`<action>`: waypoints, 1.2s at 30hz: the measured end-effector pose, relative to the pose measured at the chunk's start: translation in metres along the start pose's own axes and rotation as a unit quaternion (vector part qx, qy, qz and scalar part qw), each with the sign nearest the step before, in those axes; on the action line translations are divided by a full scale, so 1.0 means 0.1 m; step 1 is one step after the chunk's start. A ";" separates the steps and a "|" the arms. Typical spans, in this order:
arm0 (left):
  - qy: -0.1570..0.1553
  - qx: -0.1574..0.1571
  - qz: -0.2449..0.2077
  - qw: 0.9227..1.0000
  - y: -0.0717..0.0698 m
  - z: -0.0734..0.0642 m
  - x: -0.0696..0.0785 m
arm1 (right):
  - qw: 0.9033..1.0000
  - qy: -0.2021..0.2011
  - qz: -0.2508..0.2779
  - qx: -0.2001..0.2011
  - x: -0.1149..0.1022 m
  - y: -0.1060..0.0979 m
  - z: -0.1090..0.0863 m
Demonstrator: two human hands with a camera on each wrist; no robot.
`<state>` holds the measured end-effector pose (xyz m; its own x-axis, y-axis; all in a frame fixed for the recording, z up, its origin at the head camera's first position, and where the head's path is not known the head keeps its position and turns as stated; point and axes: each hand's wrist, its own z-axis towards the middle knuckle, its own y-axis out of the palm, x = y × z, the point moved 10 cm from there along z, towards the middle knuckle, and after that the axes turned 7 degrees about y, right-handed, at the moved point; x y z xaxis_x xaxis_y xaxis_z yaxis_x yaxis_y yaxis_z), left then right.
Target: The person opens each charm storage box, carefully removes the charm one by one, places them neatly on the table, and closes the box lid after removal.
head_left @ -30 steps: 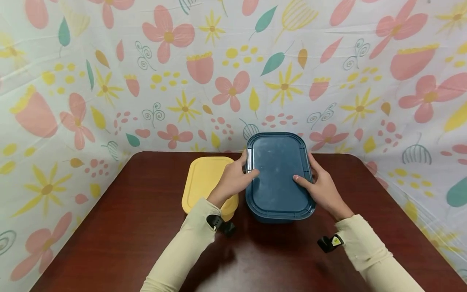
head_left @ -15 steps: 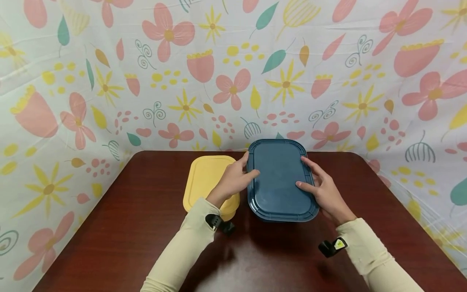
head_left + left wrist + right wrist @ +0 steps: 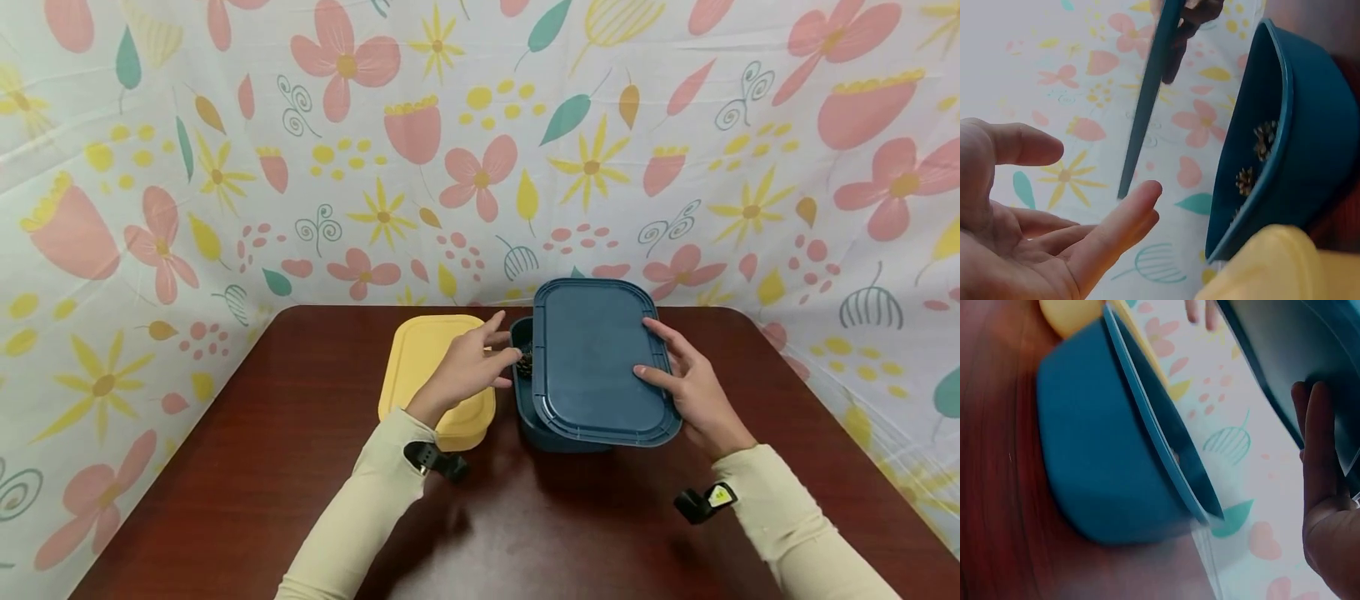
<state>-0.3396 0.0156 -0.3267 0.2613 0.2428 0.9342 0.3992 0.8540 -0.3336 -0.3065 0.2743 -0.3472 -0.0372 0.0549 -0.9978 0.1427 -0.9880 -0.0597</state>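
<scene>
My right hand [image 3: 697, 400] grips the right side of a blue plastic lid [image 3: 603, 358], thumb on top and fingers beneath. The lid is raised off a blue storage box [image 3: 534, 429] and shifted right, still covering much of it from the head view. The box stands upright on the table. Several brown pine cones [image 3: 1266, 140] lie inside; the rest of its inside is hidden. My left hand [image 3: 465, 371] is beside the box's left rim, fingers spread and holding nothing. In the left wrist view, a gap separates those fingers from the lid.
A yellow lidded box [image 3: 427, 362] stands just left of the blue box, partly below my left hand and forearm. The dark wooden table [image 3: 225, 483] extends forward and to both sides. A flower-printed cloth [image 3: 480, 167] hangs behind it.
The lid has come off the blue box and moved right in my right hand, exposing the left part of the inside. My left hand has let go of the lid and drawn slightly left.
</scene>
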 end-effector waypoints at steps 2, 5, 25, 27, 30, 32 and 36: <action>0.003 0.003 0.009 1.000 -0.06 -0.03 -0.02 | 1.000 0.000 -0.001 -0.003 0.00 -0.07 0.01; 0.014 0.012 0.033 0.999 -0.15 -0.11 -0.07 | 1.000 0.003 -0.006 -0.004 0.01 -0.18 0.02; 0.064 0.065 0.128 0.988 -0.74 -0.44 -0.22 | 0.998 0.005 -0.059 0.033 0.10 -1.14 -0.05; 0.065 0.071 0.131 0.987 -0.82 -0.47 -0.25 | 0.998 0.005 -0.054 0.034 0.12 -1.24 -0.07; 0.061 0.087 0.133 0.985 -0.97 -0.52 -0.30 | 0.995 0.006 -0.087 0.044 0.17 -1.38 -0.09; 0.056 0.104 0.131 0.984 -1.08 -0.56 -0.33 | 0.990 0.016 -0.133 0.051 0.23 -1.47 -0.10; 0.046 0.123 0.125 0.983 -1.20 -0.63 -0.39 | 0.975 0.036 -0.212 0.063 0.36 -1.63 -0.13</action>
<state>-0.3428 -0.1255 -0.3308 0.4078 0.4264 0.8074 0.0902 0.8611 -0.5003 -0.3184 0.4388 -0.3733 0.0042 0.4677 -0.8839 0.0077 -0.8839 -0.4676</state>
